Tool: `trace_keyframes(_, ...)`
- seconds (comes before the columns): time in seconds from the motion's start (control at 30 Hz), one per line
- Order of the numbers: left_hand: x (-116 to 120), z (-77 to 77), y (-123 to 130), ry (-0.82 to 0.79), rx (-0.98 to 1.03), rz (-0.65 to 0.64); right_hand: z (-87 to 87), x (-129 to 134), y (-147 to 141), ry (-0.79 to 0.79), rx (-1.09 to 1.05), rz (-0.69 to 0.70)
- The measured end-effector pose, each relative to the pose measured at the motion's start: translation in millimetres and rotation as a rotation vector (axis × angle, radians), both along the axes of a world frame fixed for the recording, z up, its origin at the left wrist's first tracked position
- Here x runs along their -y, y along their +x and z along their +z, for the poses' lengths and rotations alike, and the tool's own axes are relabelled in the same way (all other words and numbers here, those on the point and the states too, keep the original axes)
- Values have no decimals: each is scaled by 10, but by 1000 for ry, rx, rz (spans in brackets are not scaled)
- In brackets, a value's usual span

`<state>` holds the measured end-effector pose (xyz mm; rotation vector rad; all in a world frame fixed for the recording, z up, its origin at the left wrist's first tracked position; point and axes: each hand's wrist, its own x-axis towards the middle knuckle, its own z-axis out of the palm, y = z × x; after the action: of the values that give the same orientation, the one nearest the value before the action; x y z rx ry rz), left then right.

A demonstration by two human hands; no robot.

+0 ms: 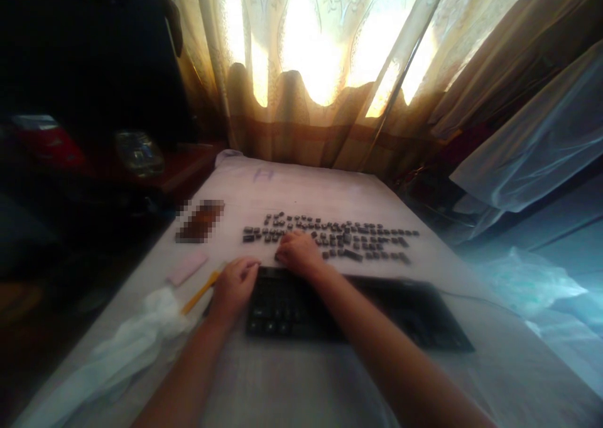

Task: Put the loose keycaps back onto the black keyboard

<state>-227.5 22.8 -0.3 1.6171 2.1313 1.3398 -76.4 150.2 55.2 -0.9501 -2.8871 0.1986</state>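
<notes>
A pale, cloth-covered surface point(330, 192) fills the middle of the frame, with a patterned curtain point(343, 13) across the top. A purple mark point(264, 175) on the cloth, left of upper centre, resembles an H, though blur makes the reading unsure. The black keyboard point(424, 315) lies in the lower middle, its cable running off right; a few caps sit at its lower left corner, and much of the rest is bare, dark base. The right hand point(299, 252) reaches over its top edge with fingers curled down at the loose keys; the left hand point(234, 283) is at its upper left corner, fingers narrowly bent. I cannot tell whether either holds anything. White crumpled fabric point(155, 318), a yellow stick point(200, 293) and a pink block point(187, 268) lie to the left. Small black loose keys point(352, 254) spread in uneven rows mid-frame, their lettering too blurred to read.
</notes>
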Motion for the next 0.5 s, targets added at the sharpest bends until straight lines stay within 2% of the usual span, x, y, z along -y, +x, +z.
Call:
trace_keyframes(0.3,4,-16,-5,47,-50,-23,-15,36,6,-164,-155,-38)
trace_keyframes(0.4,21,17,24,112,-84,-58,43,135,15,-287,-279,-84)
trace_keyframes(0.5,42,71,77,198,-123,-136,84,235,62,-491,-372,-102)
